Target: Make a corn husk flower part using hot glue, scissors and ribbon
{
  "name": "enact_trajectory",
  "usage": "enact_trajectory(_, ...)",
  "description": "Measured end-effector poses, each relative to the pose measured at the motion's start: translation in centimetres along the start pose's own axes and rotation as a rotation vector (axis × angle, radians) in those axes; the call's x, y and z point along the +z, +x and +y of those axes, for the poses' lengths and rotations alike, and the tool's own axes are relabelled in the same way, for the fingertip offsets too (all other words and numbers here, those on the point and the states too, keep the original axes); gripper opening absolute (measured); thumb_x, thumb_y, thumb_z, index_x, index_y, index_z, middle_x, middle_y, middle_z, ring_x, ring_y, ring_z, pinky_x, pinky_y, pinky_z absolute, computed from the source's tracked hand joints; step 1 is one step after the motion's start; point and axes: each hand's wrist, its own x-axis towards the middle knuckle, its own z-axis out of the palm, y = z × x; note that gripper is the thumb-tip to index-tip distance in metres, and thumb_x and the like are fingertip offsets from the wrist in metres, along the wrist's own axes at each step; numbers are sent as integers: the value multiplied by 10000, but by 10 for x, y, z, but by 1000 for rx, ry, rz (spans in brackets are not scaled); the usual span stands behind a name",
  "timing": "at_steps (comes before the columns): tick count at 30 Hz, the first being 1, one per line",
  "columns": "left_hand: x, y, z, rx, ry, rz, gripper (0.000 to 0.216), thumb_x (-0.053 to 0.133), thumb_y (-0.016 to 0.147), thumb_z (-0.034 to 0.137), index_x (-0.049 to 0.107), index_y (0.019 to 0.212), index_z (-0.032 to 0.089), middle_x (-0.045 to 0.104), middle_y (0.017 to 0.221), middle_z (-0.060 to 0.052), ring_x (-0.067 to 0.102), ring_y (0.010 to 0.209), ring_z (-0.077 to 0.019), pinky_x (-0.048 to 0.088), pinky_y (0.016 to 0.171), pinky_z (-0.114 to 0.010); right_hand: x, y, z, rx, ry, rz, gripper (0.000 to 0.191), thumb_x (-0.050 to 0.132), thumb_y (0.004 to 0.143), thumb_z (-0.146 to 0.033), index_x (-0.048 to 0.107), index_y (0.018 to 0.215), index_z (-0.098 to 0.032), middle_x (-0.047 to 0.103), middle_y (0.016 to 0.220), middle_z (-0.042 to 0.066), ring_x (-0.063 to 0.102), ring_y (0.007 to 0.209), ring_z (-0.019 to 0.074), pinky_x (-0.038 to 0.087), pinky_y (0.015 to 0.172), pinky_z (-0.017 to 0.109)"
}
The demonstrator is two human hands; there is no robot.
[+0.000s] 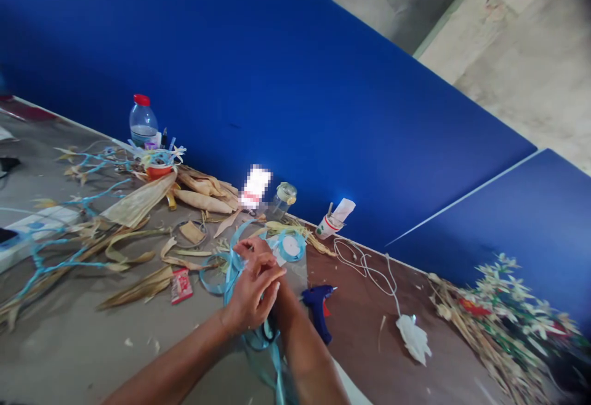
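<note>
My left hand (252, 297) and my right hand (253, 250) are pressed together over the table, both closed on a light blue ribbon (231, 272). The ribbon loops up past my fingers and trails down between my forearms. My right hand lies mostly behind the left, with its fingers curled at the ribbon. A ribbon spool (290, 246) lies just beyond my hands. A blue glue gun (317, 308) rests on the table right of my right forearm.
Dried corn husks (203, 192) and blue twine are strewn over the left of the table. A water bottle (143, 120), a glass jar (282, 199) and a paper cup (330, 223) stand along the blue wall. A white cord (369, 269) leads to a plug; dried flowers (503, 306) lie at right.
</note>
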Motion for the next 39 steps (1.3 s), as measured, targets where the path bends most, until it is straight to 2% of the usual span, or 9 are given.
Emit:
enact_trajectory(6, -3, 3, 7, 15, -40, -29, 104, 479, 853, 147, 557, 801, 191, 608, 872, -73, 558, 823, -177, 466, 775, -339, -9, 0, -2, 15, -186, 24, 130, 717, 659, -185, 633, 568, -225, 602, 628, 19, 555, 651, 180, 407, 623, 315)
enact_trajectory(8, -2, 3, 7, 39, -62, -26, 114, 489, 850, 172, 542, 750, 193, 610, 844, -63, 552, 825, -181, 451, 808, -358, -16, -1, -4, 67, -227, 140, 68, 715, 662, -187, 663, 698, -214, 619, 786, 69, 561, 801, 236, 406, 716, 377)
enact_trajectory(12, -3, 3, 8, 74, -61, -5, 113, 527, 829, 173, 509, 719, 193, 593, 844, -48, 539, 838, -178, 433, 837, -363, -23, -4, -11, 51, -235, 311, 292, 671, 734, -250, 641, 1022, -210, 560, 1090, 136, 481, 1038, 295, 361, 884, 469)
enact_trajectory(18, -4, 4, 11, 35, -13, 71, 106, 540, 804, 106, 507, 849, 196, 561, 908, -60, 544, 854, -172, 453, 785, -328, 9, -12, -29, -392, -64, -41, 178, 697, 736, -263, 703, 913, -284, 654, 989, 28, 506, 1043, 232, 364, 956, 381)
enact_trajectory(22, -3, 4, 9, 43, -43, 106, 284, 514, 801, 79, 482, 1062, 187, 575, 944, -92, 556, 898, -196, 465, 801, -357, 39, -22, -41, -511, -117, -130, 216, 737, 694, -276, 701, 905, -302, 651, 1060, 34, 480, 1111, 275, 337, 980, 418)
enact_trajectory(26, -4, 2, 5, 21, -95, 98, 300, 487, 815, 74, 470, 1091, 189, 573, 935, -97, 556, 888, -199, 473, 779, -362, 48, -14, -41, -319, 94, -35, 69, 716, 670, -211, 683, 680, -272, 680, 906, 3, 518, 1044, 257, 348, 964, 410)
enact_trajectory(30, -6, 1, 2, -17, -127, 183, 318, 496, 816, 76, 477, 1104, 209, 564, 970, -94, 546, 939, -203, 470, 797, -363, 23, 5, -23, -61, 316, 166, 143, 560, 787, -291, 675, 787, -207, 668, 884, 59, 583, 864, 213, 454, 816, 360)
enact_trajectory(33, -6, 3, -2, -164, -170, 252, 207, 486, 847, 150, 520, 1037, 224, 556, 987, -85, 541, 954, -204, 455, 829, -377, -6, 7, -10, 76, 432, 260, 289, 464, 842, -365, 655, 900, -158, 665, 797, 63, 582, 682, 174, 479, 649, 313)
enact_trajectory(39, -10, 23, -21, -727, -462, 589, 215, 591, 789, 376, 557, 938, 224, 570, 872, -12, 554, 807, -145, 458, 743, -274, -27, -23, -12, 91, 585, 285, 191, 601, 745, -334, 693, 806, -178, 666, 763, 18, 580, 712, 154, 466, 682, 275)
